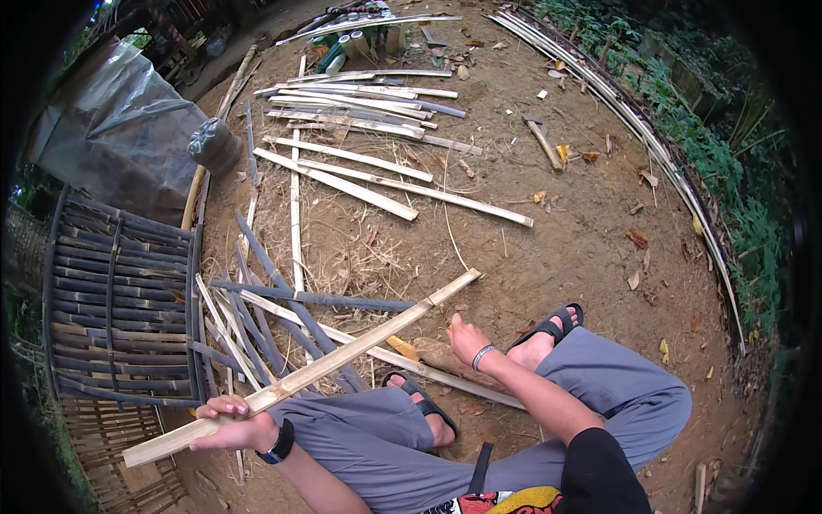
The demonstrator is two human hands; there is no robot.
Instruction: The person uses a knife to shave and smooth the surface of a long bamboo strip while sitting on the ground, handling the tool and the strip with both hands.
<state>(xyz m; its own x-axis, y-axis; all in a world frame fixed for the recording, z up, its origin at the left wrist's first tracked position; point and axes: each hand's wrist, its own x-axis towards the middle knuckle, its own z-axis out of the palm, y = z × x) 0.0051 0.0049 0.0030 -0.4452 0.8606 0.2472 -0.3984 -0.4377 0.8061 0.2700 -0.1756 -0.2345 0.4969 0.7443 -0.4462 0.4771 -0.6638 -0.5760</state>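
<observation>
One slatted bamboo rack (120,295) is standing at nine o'clock. Left hand (233,428), between seven and eight, is gripping a bamboo strip (334,360), fingers partly curled near its lower end; strip is slanting up past centre. Cut strips (346,123) are lying toward twelve. Right hand (469,343), five o'clock, is curling nearly closed; contents unclear. Hammer (545,146) is lying between one and two.

The single head-worn fisheye view looks down and ahead, close above the trousers (364,441) at 6 o'clock, reaching across the ground (599,244) well away toward 12 o'clock.
</observation>
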